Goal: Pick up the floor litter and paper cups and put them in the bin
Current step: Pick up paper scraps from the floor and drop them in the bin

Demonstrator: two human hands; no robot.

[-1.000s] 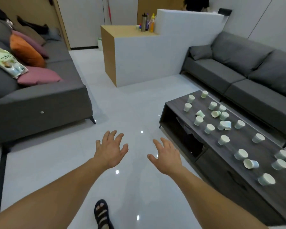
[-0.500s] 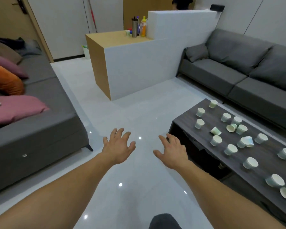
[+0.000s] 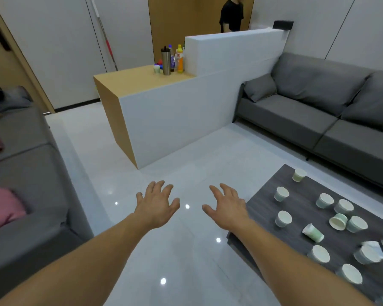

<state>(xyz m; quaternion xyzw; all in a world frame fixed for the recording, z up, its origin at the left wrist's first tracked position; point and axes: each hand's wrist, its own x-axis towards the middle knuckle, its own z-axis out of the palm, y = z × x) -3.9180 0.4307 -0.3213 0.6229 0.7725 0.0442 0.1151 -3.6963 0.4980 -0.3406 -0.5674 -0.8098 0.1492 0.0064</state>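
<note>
Item 1, far left: a grey sofa [image 3: 31, 184] along your left side, with a pink cushion [image 3: 2, 208] lying on its seat at the edge of the view

Item 2: a long pole [image 3: 106, 40] with a red section, leaning on the white wall beyond the sofa's far end

Item 3: your left hand [image 3: 156, 206], palm down above the glossy pale floor [image 3: 186, 261]; its fingers are straight and spread, and it is empty and touches nothing

Item 4: a wood-topped cabinet [image 3: 142, 80] with a white front, straight ahead of you; at its back corner stands a steel tumbler [image 3: 166, 62], with an orange bottle [image 3: 180, 59] just beside it and a small pale cup [image 3: 157, 69] to the left of the tumbler

Item 5: a person in a black top [image 3: 231, 14], partly seen behind the white partition

Item 6: your right hand [image 3: 228, 206], level with the left one, palm down; its fingers are straight and spread, and it is empty, sitting in view just at the near left corner of the worktop

Item 7: a dark low worktop [image 3: 263, 208] on your right, with paper cups [image 3: 281, 193] scattered across its top, all apart from both hands; most stand, two lie on their sides [image 3: 338, 221] near the middle, and one is crushed [image 3: 369, 252] toward the right edge

Item 8: a second grey sofa [image 3: 318, 111] along the right wall beyond the worktop, with a grey cushion [image 3: 260, 88] in its left corner
</note>
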